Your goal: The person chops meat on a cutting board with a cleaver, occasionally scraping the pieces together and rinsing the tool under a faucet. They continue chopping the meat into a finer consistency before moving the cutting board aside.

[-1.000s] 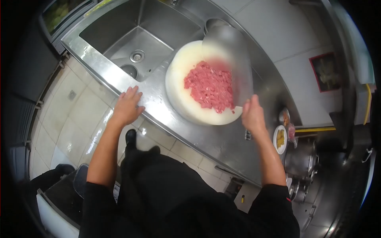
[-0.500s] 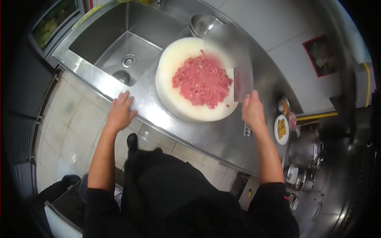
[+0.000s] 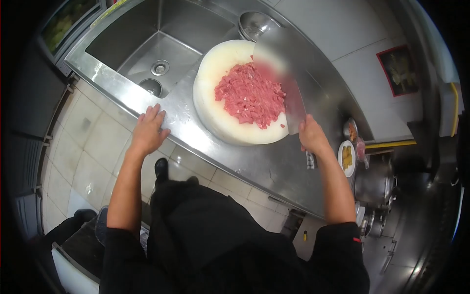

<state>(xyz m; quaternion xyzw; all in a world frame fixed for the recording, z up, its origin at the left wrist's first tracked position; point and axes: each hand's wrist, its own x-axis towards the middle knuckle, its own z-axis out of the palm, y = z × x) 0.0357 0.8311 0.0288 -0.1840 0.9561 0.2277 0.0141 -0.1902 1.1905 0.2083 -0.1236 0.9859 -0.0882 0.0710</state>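
Observation:
A heap of chopped pink meat (image 3: 249, 95) covers the middle of a thick, round, whitish chopping block (image 3: 210, 115). My right hand (image 3: 313, 134) is wrapped round the handle of a wide cleaver (image 3: 293, 100), and the handle's end shows below the fist. The cleaver's blade is at the right side of the meat, its upper part blurred. On the counter's front edge, left of the block, rests my left hand (image 3: 149, 130), fingers spread and holding nothing.
The block stands on a steel counter (image 3: 235, 159). A sink (image 3: 161, 49) lies to the left, and metal bowls (image 3: 257, 24) stand behind the block. At right are a white dish of yellow pieces (image 3: 346, 159), a small bowl of orange food (image 3: 350, 128) and a large pot (image 3: 374, 181).
The cleaver has tilted and its lower end has shifted slightly left against the block's edge. My left hand stays on the counter edge. The view has shifted a little.

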